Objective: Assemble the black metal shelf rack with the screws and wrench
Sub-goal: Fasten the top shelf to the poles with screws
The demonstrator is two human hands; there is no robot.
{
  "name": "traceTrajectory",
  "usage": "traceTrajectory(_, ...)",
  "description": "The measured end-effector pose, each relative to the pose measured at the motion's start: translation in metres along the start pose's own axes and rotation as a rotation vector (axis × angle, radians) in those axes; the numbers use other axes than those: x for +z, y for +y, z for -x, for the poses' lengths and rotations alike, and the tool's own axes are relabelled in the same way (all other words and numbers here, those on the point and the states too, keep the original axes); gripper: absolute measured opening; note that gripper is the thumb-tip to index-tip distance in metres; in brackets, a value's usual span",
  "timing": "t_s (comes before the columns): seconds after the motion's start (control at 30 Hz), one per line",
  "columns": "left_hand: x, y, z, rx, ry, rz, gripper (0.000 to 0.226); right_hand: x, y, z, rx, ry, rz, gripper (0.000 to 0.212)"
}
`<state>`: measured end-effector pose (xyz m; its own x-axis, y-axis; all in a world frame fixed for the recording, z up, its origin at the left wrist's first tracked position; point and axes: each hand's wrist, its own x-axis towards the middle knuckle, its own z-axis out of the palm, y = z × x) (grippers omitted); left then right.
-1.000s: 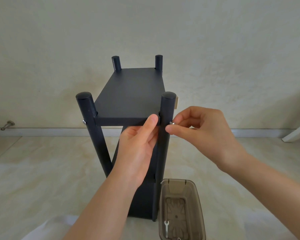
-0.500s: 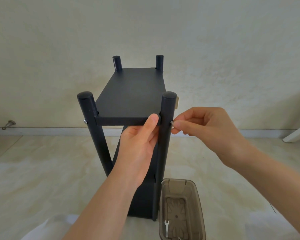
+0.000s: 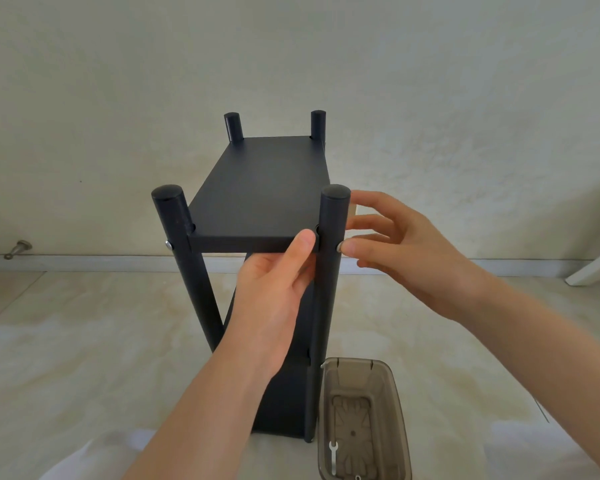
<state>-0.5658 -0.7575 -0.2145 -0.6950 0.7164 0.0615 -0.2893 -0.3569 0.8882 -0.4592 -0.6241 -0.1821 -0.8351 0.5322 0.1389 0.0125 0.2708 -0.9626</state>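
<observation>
The black metal rack (image 3: 264,188) stands upright on the floor, its top shelf between four round posts. My left hand (image 3: 274,299) grips the front edge of the top shelf beside the near right post (image 3: 328,306), thumb on the edge and fingers underneath. A silver screw (image 3: 338,247) sits in the outer side of that post. My right hand (image 3: 406,251) is beside it with fingers spread, the thumb tip touching the screw head. Another screw (image 3: 168,244) shows on the near left post. A small white wrench (image 3: 333,455) lies in the box below.
A brown translucent plastic box (image 3: 395,403) stands on the floor against the rack's near right foot. A metal door stop (image 3: 18,249) juts out at the baseboard on the left. A white slanted edge (image 3: 593,268) shows at far right. Pale floor surrounds the rack.
My right hand pinched the screw at the near right post before; now its fingers have spread open, with only the thumb tip at the screw. My left hand has stayed on the shelf edge.
</observation>
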Motion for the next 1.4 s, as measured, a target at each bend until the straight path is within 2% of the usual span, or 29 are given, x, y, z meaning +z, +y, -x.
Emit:
traceTrajectory(0.1, -0.005, 0.0, 0.0, 0.018, 0.031, -0.11, 0.036, -0.001, 0.0, -0.004, 0.036, -0.145, -0.048, 0.054)
traceTrajectory(0.2, -0.007, 0.004, 0.002, 0.013, 0.037, -0.188, 0.04, 0.001, 0.0, -0.007, 0.028, -0.243, -0.141, 0.049)
traceTrajectory(0.3, -0.01, 0.011, 0.006, 0.027, 0.147, -0.54, 0.032, 0.003, -0.001, -0.011, 0.023, -0.236, -0.172, 0.052)
traceTrajectory(0.37, -0.015, 0.017, 0.012, 0.223, 0.208, -0.877, 0.043, 0.003, -0.001, -0.014, 0.034, -0.223, -0.182, 0.055)
traceTrajectory(0.43, -0.021, 0.026, 0.021, 0.566, 0.251, -1.103, 0.054, 0.004, -0.001, -0.016, 0.053, -0.214, -0.184, 0.056)
traceTrajectory(0.5, -0.026, 0.036, 0.022, 0.885, 0.246, -1.21, 0.043, 0.006, -0.001, -0.017, 0.071, -0.205, -0.19, 0.057)
traceTrajectory(0.53, -0.027, 0.04, 0.021, 0.97, 0.203, -1.252, 0.034, 0.007, -0.001, -0.018, 0.076, -0.205, -0.199, 0.057)
traceTrajectory(0.57, -0.027, 0.042, 0.019, 0.971, 0.15, -1.301, 0.035, 0.007, -0.002, -0.018, 0.077, -0.208, -0.2, 0.055)
traceTrajectory(0.63, -0.026, 0.042, 0.013, 0.833, 0.041, -1.395, 0.057, 0.008, -0.003, -0.018, 0.072, -0.224, -0.17, 0.051)
traceTrajectory(0.67, -0.025, 0.041, 0.01, 0.783, 0.008, -1.43, 0.061, 0.009, -0.004, -0.018, 0.067, -0.239, -0.158, 0.048)
traceTrajectory(0.73, -0.022, 0.04, 0.008, 0.753, -0.022, -1.447, 0.055, 0.01, -0.005, -0.019, 0.067, -0.268, -0.163, 0.044)
traceTrajectory(0.93, -0.024, 0.044, 0.001, 0.825, -0.016, -1.338, 0.041, 0.01, -0.005, -0.023, 0.129, -0.305, -0.206, 0.037)
traceTrajectory(1.03, -0.021, 0.044, 0.003, 0.774, 0.012, -1.323, 0.042, 0.008, -0.004, -0.025, 0.178, -0.335, -0.314, 0.03)
traceTrajectory(1.17, -0.018, 0.037, 0.007, 0.727, 0.089, -1.346, 0.028, 0.016, -0.004, -0.026, 0.266, -0.206, -0.445, 0.027)
traceTrajectory(1.23, -0.016, 0.035, 0.008, 0.721, 0.105, -1.361, 0.031, 0.02, -0.006, -0.027, 0.304, -0.148, -0.423, 0.031)
traceTrajectory(1.4, -0.017, 0.032, 0.009, 0.714, 0.089, -1.449, 0.051, 0.024, -0.009, -0.028, 0.295, -0.194, -0.299, 0.039)
